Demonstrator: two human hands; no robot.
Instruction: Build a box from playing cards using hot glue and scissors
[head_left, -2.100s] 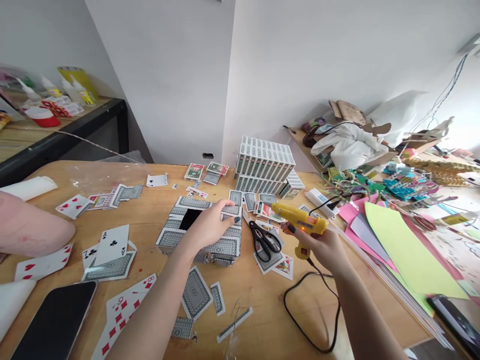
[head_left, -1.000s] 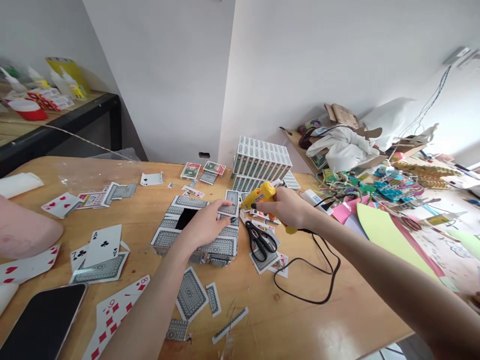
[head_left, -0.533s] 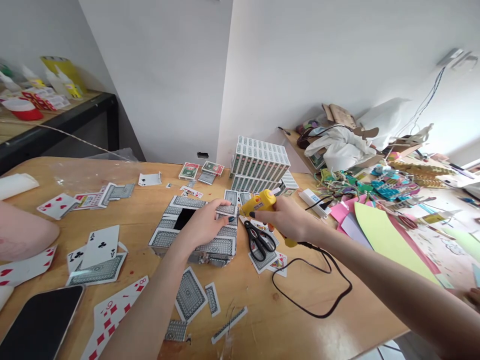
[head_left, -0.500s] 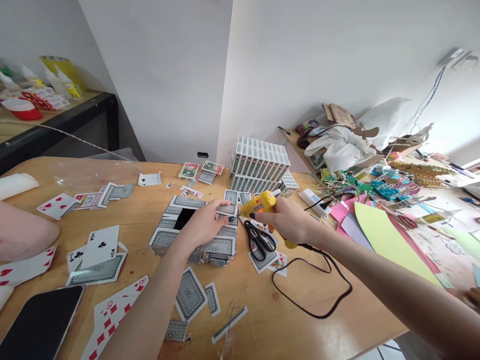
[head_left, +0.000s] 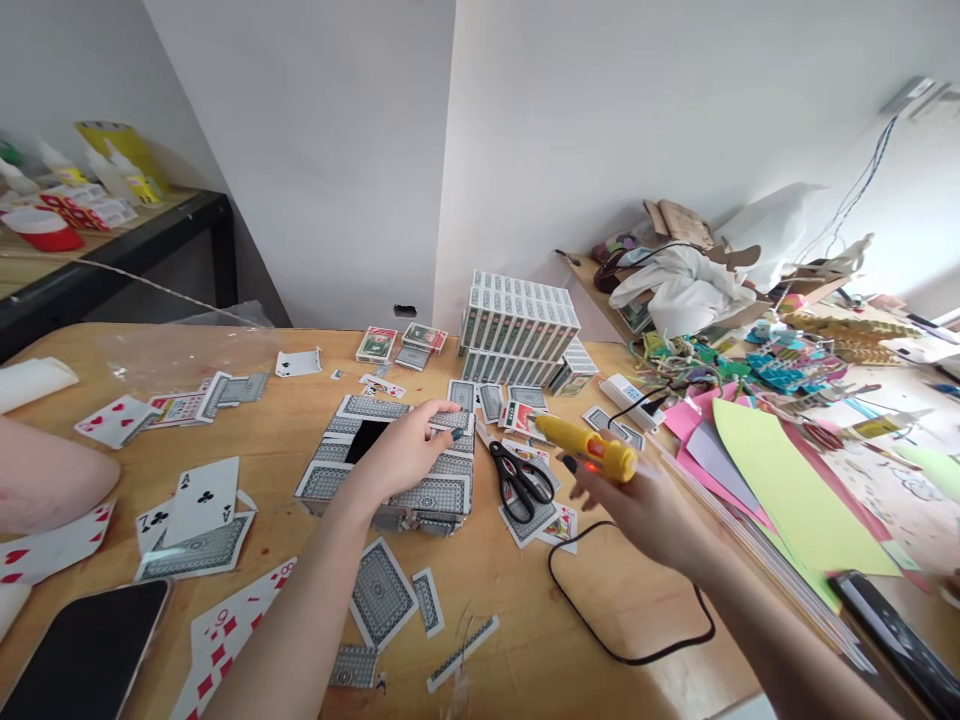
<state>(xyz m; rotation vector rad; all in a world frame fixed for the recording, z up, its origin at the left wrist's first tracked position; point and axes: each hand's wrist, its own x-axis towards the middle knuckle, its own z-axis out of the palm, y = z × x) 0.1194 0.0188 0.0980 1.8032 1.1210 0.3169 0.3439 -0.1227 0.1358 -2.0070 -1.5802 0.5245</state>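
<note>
My left hand (head_left: 405,455) lies on top of a flat box built from playing cards (head_left: 390,472) in the middle of the wooden table (head_left: 525,620); its fingers press the far right edge, closed on the card there. My right hand (head_left: 637,505) grips a yellow glue gun (head_left: 589,453) by the handle, lifted above the table to the right of the card box, nozzle pointing left toward it. A black cord (head_left: 622,610) trails from the gun over the table. Black scissors (head_left: 517,480) lie between the box and the gun.
Loose playing cards (head_left: 199,505) lie scattered on the left and front. A stack of card packs (head_left: 521,325) stands at the back. A black phone (head_left: 86,655) lies front left, another dark device (head_left: 892,630) front right. Coloured paper sheets (head_left: 787,480) and craft clutter fill the right side.
My right hand has pulled the glue gun back from the card box's far right corner, toward me and to the right. My left hand has stayed on the box.
</note>
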